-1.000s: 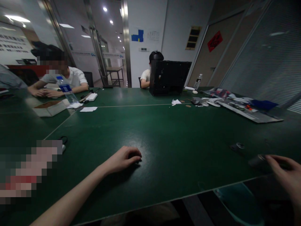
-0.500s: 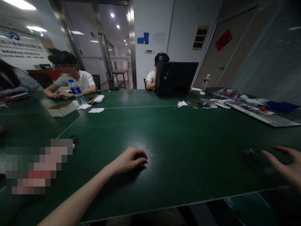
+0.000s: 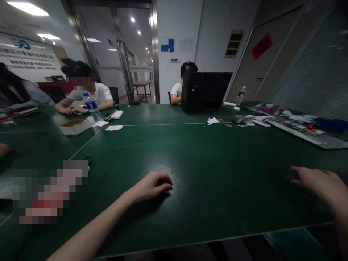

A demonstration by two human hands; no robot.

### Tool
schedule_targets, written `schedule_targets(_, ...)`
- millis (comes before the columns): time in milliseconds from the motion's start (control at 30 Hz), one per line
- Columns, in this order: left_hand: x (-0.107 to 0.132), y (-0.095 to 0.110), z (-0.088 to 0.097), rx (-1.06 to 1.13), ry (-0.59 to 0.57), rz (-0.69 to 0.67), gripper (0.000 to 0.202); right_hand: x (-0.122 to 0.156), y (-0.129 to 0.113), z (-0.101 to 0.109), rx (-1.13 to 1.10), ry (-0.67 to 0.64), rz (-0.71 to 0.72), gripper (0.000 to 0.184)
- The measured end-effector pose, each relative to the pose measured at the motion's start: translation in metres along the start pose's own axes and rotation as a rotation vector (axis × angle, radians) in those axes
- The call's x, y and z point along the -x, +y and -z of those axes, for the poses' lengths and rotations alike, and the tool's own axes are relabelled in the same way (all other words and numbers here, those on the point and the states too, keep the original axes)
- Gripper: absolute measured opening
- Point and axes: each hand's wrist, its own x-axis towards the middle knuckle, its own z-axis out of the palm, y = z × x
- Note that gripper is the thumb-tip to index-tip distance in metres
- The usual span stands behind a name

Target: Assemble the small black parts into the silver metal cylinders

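Observation:
My left hand (image 3: 154, 185) rests on the green tabletop (image 3: 206, 156), fingers curled and thumb drawn in towards them. Something small and dark shows at its fingertips, too little of it to name. At the right, my right hand (image 3: 312, 179) is closed over a small dark object (image 3: 292, 177) on the table. The hand covers most of that object and is slightly blurred, so its kind is not clear.
A big black box (image 3: 206, 92) stands at the far side, a person behind it. Far left are an open white carton (image 3: 77, 127), a water bottle (image 3: 92, 107) and seated people. Paper scraps (image 3: 212, 120) and a cluttered board (image 3: 301, 134) lie towards the right.
My right hand has moved left and come down over the small dark object, its fingers going from spread to closed. My left hand keeps its pose. The view has shifted slightly.

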Motion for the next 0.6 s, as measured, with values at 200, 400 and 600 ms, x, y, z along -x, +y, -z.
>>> schedule_targets(200, -0.001, 0.001, -0.001, -0.015, -0.001, -0.004, 0.021, 0.02, -0.061, 0.012, 0.163, -0.366, 0.331, 0.031)
schedule_targets(400, -0.001, 0.002, -0.001, -0.012, -0.002, 0.008, 0.021, 0.11, -0.209, 0.034, -0.155, -0.327, 0.95, 0.027)
schedule_targets(600, 0.0, 0.002, 0.001, -0.016, 0.016, -0.022, 0.02, 0.162, -0.309, 0.043, -0.198, -0.438, 1.323, 0.026)
